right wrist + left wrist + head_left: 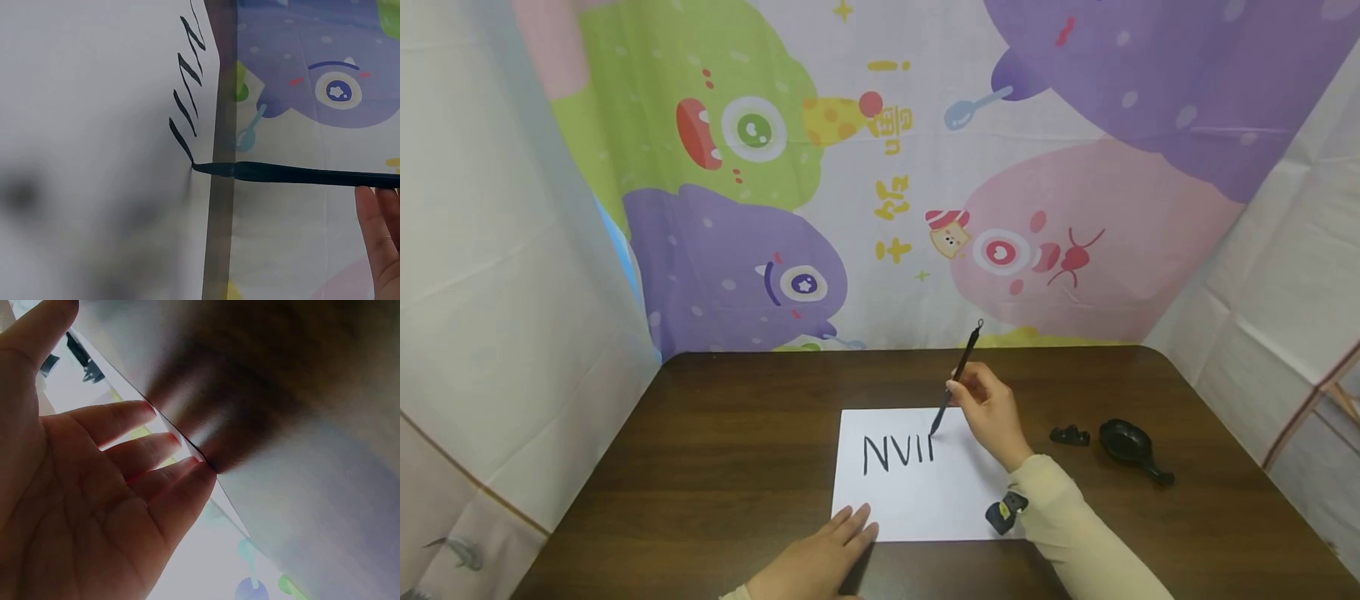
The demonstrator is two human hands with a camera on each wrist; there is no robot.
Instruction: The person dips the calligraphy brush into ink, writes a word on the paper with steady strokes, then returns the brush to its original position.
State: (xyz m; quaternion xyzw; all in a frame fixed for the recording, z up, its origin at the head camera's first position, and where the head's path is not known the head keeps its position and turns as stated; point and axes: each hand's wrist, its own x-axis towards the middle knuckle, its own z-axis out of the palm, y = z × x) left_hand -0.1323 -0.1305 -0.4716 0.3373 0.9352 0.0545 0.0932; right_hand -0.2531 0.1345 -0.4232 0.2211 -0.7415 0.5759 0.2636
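A white sheet of paper (917, 508) lies on the dark wooden table, bearing black brush strokes (898, 452) that read like "NVI" plus one more upright stroke. My right hand (992, 408) pinches a dark writing brush (966, 354) partway along its handle. In the right wrist view the tip of the brush (212, 168) touches the paper (94, 75) at the end of the newest stroke. My left hand (820, 554) lies with its fingers extended on the sheet's lower left corner. In the left wrist view the fingertips (203, 472) press along the paper's surface.
Right of the paper stand a small black brush rest (1070, 435) and a black ink dish (1126, 442) with a handle. The wooden table (715, 450) reaches back to a cartoon-printed curtain (880, 317). White cloth hangs at both sides.
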